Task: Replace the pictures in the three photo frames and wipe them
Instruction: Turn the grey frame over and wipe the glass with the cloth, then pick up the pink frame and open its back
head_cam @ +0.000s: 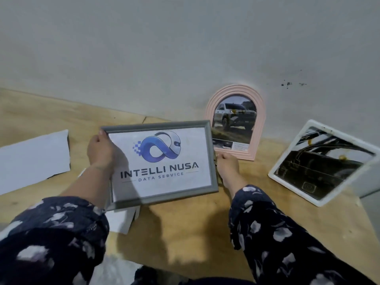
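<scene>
A wooden table (185, 233) bears a pink arched frame (260, 120) centre right, a white frame (320, 199) right, white paper (33, 159) left.

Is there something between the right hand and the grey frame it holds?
Yes. A bunched cloth lies between the right hand and the right edge of the grey frame. The left hand grips the frame directly.

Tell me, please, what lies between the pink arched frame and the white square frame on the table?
In the head view, only bare wooden table lies between the pink arched frame and the white square frame; the grey wall stands behind that gap.
</scene>
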Demonstrator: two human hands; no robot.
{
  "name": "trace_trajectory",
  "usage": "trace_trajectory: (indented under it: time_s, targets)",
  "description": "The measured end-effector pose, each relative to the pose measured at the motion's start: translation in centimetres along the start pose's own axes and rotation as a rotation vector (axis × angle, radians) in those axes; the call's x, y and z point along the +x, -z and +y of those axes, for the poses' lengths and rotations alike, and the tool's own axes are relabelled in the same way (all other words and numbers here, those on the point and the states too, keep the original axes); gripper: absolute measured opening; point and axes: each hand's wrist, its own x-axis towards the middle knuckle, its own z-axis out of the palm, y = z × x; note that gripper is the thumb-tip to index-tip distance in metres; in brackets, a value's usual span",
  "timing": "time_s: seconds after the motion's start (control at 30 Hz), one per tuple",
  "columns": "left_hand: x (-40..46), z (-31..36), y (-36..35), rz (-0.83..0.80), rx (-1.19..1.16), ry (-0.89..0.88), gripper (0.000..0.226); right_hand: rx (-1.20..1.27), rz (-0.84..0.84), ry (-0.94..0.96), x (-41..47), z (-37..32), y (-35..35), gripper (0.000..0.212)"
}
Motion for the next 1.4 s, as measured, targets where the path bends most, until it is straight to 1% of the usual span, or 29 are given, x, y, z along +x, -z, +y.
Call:
trace_trajectory:
  time_s: [0.17,0.23,0.37,0.43,0.5,0.53,0.6,0.63,0.67,0.7,0.77,0.8,0.83,0.87,0.93,1.0,1.13,1.2,1.27,1.4]
  targets:
    - [5.8,3.9,3.6,0.153,-0.014,-0.120,0.040,-0.033,0.010,0.077,0.1,-1.6,-5.6,0.026]
    - [8.3,5.4,5.0,0.188,-0.012,-0.164,0.041,-0.062,0.017,0.100,-0.1,-2.7,-7.9,0.025]
    - [14.7,7.2,7.4,0.222,-0.084,-0.213,0.044,-0.110,0.007,0.196,-0.3,-4.7,-12.8,0.024]
    - [17.6,7.7,8.3,0.214,-0.103,-0.223,0.040,-0.164,-0.034,0.292,-0.7,-5.5,-15.7,0.024]
    - [19.7,7.8,8.4,0.195,-0.107,-0.226,0.036,-0.259,-0.052,0.433,-1.1,-6.3,-18.1,0.025]
    - [20.8,7.6,8.2,0.180,-0.117,-0.227,0.036,-0.320,-0.067,0.509,-1.0,-6.5,-19.7,0.026]
    - [22.0,6.9,7.5,0.157,-0.140,-0.219,0.038,-0.519,-0.164,0.592,-0.9,-6.1,-21.7,0.028]
    - [22.5,6.5,7.2,0.143,-0.157,-0.206,0.040,-0.603,-0.201,0.576,-0.8,-5.7,-22.5,0.028]
    - [23.0,6.1,6.8,0.127,-0.175,-0.190,0.040,-0.606,-0.195,0.535,-0.8,-5.6,-22.9,0.028]
    - [23.5,5.6,6.4,0.110,-0.183,-0.176,0.039,-0.516,-0.149,0.444,-0.7,-5.7,-23.1,0.028]
    - [24.2,5.1,5.5,0.082,-0.209,-0.161,0.038,-0.271,0.019,0.268,-0.5,-6.9,-22.5,0.030]
    - [24.6,4.9,5.0,0.066,-0.243,-0.151,0.038,-0.189,0.102,0.216,-0.3,-8.0,-21.8,0.032]
    - [25.0,4.8,4.4,0.054,-0.295,-0.133,0.039,-0.135,0.144,0.171,0.0,-9.2,-21.0,0.033]
    - [25.4,4.7,3.7,0.039,-0.353,-0.111,0.039,-0.077,0.149,0.127,0.4,-10.3,-20.3,0.034]
    - [26.0,4.8,2.2,-0.004,-0.438,-0.092,0.038,0.036,0.148,0.062,1.1,-12.5,-19.1,0.037]
    - [26.0,5.3,0.6,-0.067,-0.475,-0.109,0.037,0.104,0.211,0.021,2.1,-13.5,-18.2,0.046]
    - [25.3,6.4,-3.3,-0.212,-0.541,-0.169,0.035,0.115,0.297,-0.016,3.5,-12.3,-16.5,0.046]
    - [24.9,6.3,-4.9,-0.282,-0.550,-0.169,0.034,0.110,0.304,-0.037,3.6,-11.1,-15.9,0.046]
    - [24.6,6.1,-6.3,-0.335,-0.537,-0.171,0.033,0.092,0.266,-0.049,4.1,-10.0,-15.6,0.048]
    - [24.5,5.8,-7.9,-0.371,-0.513,-0.188,0.032,0.058,0.097,-0.084,5.2,-8.6,-15.8,0.056]
